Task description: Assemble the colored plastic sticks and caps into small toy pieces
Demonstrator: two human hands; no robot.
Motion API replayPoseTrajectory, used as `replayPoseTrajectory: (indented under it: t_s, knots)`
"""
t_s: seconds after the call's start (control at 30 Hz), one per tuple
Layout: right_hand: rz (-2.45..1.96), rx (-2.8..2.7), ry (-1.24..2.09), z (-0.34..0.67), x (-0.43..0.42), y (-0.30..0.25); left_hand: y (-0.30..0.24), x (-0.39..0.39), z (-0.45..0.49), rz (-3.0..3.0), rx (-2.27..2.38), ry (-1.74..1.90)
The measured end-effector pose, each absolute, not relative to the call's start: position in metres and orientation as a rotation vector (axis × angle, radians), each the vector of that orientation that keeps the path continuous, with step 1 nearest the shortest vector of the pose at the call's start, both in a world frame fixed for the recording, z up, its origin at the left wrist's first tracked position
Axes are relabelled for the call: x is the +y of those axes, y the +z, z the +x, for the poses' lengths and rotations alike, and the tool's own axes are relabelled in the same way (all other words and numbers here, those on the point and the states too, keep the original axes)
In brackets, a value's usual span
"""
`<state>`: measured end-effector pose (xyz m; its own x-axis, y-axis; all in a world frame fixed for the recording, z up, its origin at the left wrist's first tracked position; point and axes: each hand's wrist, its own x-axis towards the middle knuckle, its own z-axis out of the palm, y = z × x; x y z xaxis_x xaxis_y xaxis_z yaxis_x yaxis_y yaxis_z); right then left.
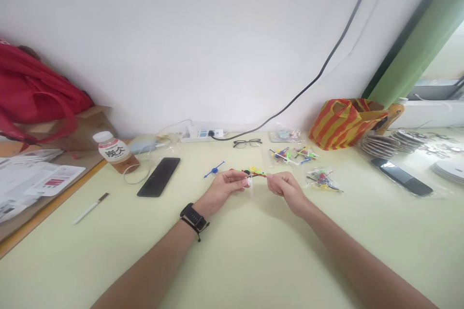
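Observation:
My left hand (228, 186) is closed, with thumb and fingertips pinching a small plastic arrow spinner (250, 181) with white and black parts. My right hand (288, 190) is closed too, its fingertips at the right end of the thin dark arm that reaches across from the left hand. Which colours belong to the held piece and which lie behind it is hard to tell. A yellow and green spinner (254, 170) shows just beyond the fingers. To the left, a blue arrow spinner (214, 170) with a round hub lies flat on the table.
Clear bags of coloured spinners (322, 179) lie right. Glasses (247, 143) and a power strip (203, 135) are by the wall. Leftward are a black phone (158, 177), a bottle (116, 152) and a marker (90, 208). A striped bag (342, 125) and another phone (401, 176) stand right.

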<state>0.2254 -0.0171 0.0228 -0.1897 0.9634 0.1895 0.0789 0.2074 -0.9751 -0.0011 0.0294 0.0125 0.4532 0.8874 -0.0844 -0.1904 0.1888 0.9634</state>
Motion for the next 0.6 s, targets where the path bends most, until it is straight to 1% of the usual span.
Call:
replayPoseTrajectory:
  t_s: [0.6]
  knots:
    - [-0.983,-1.513,1.272,0.212,-0.025,0.03,0.013,0.028,-0.002,1.189,0.752,0.839]
